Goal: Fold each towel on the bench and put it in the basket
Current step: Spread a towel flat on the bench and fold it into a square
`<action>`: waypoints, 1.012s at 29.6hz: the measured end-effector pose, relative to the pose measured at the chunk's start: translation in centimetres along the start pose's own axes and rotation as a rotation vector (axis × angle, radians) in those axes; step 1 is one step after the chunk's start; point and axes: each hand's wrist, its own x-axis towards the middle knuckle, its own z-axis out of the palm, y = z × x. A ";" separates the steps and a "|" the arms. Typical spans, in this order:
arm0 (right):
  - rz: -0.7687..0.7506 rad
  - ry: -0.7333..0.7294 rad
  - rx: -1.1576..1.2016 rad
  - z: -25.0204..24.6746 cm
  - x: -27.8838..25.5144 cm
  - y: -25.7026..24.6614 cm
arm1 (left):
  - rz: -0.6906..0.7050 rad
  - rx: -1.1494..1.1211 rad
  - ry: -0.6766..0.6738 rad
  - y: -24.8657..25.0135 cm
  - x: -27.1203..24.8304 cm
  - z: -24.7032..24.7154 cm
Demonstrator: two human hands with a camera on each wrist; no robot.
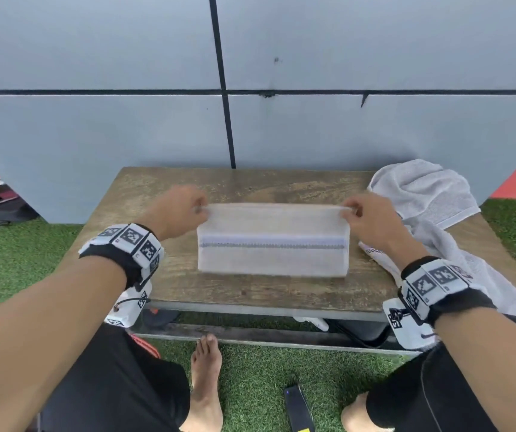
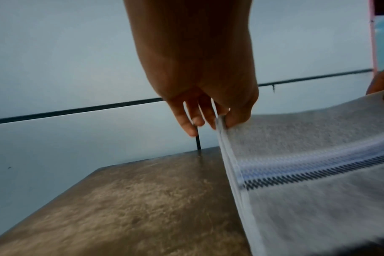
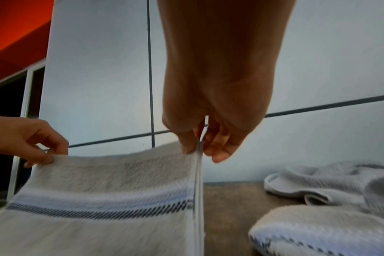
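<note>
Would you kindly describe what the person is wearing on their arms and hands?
Both hands, the left hand and the right hand, are bare, without gloves, and the forearms have no sleeves. Each wrist carries a black strap, the left wristband and the right wristband, faced with white blocks printed with black square code markers. A thin black cable hangs under the left one.
</note>
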 end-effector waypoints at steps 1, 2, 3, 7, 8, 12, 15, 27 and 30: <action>-0.037 0.110 0.042 -0.4 0.3 -0.1 | 0.021 -0.023 0.112 -0.1 0.0 -0.4; -0.067 0.202 0.076 -0.8 0.5 -0.3 | 0.049 -0.051 0.223 -0.3 0.0 -0.7; -0.092 0.274 0.105 -1.0 0.6 -0.4 | 0.085 -0.076 0.326 -0.4 -0.1 -1.0; -0.157 0.355 0.137 -0.4 -0.8 0.0 | 0.162 -0.118 0.410 -1.2 -1.5 0.3; -0.153 0.303 0.122 0.2 -1.6 0.6 | 0.157 -0.118 0.377 -1.4 -2.0 1.3; 0.052 -0.224 -0.030 2.7 -4.8 2.8 | -0.026 -0.138 -0.019 -1.2 -4.5 5.3; 0.213 -0.227 0.051 3.9 -6.4 3.3 | -0.196 -0.141 -0.208 -1.0 -5.2 7.5; 0.348 -0.149 -0.071 5.2 -6.4 2.9 | -0.380 -0.111 -0.182 0.2 -4.4 8.5; 0.364 -0.159 -0.014 4.7 -6.3 3.0 | -0.376 -0.137 -0.137 -0.1 -4.5 8.1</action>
